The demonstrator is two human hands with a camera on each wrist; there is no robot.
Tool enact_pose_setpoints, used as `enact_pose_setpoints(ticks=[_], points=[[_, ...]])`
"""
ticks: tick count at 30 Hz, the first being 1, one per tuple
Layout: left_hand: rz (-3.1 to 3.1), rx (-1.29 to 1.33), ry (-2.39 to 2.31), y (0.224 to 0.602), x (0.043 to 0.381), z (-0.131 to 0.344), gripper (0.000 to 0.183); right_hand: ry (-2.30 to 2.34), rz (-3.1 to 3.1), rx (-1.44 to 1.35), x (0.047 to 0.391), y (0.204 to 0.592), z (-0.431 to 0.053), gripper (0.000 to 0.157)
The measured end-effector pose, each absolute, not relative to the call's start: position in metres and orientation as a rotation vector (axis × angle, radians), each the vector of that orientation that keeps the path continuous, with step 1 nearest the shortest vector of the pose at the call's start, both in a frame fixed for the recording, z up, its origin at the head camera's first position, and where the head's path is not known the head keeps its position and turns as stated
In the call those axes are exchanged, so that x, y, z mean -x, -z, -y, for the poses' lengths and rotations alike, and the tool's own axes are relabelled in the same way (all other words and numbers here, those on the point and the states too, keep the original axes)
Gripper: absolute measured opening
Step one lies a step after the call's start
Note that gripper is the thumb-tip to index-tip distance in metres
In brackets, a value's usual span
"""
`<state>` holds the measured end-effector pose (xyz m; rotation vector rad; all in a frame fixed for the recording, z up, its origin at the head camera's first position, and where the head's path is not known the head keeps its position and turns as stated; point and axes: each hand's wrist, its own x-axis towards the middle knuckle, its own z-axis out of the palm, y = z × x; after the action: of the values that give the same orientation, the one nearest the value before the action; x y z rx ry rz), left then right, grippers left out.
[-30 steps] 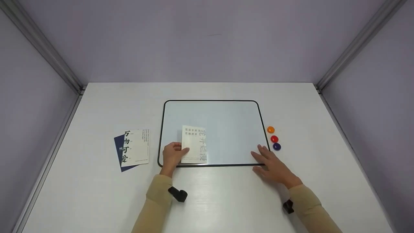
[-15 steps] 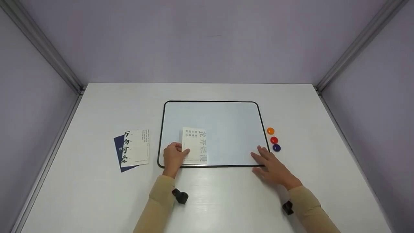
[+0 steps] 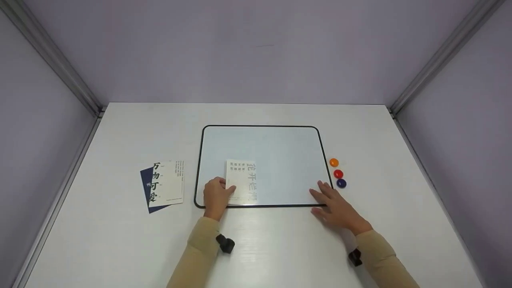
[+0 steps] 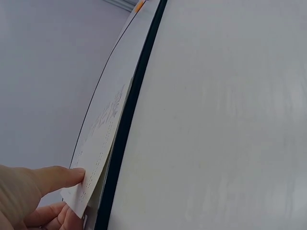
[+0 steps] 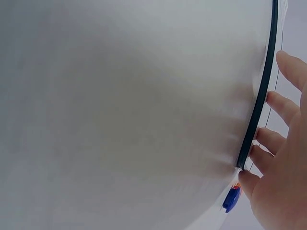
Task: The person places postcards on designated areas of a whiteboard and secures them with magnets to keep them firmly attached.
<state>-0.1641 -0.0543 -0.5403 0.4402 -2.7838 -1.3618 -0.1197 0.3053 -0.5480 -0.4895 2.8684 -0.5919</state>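
Observation:
A black-edged whiteboard lies on the white table. Over its lower left part is a cream card with grey Chinese characters. My left hand pinches the card's left edge, thumb on top and fingers beneath; the left wrist view shows the same card close over the board. My right hand has its fingers spread at the board's lower right corner and holds nothing. In the right wrist view its fingertips are right at the black rim.
Left of the board, a cream card with black characters overlaps a dark blue card. Along the board's right side lie an orange round magnet, a red one and a dark blue one. Walls enclose the table's back and sides.
My left hand and the card have shifted slightly right and toward me, and the card looks lower over the board. The right hand stays at the corner.

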Motion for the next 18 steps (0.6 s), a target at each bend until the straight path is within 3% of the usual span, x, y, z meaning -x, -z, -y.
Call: enact_pose_setpoints(ticks=[18], points=[[2.797,-0.481,1.35,0.5422,0.1654,0.05,0.025,0.609,-2.834,0.429,0.1194,0.5451,-0.3039,0.062]])
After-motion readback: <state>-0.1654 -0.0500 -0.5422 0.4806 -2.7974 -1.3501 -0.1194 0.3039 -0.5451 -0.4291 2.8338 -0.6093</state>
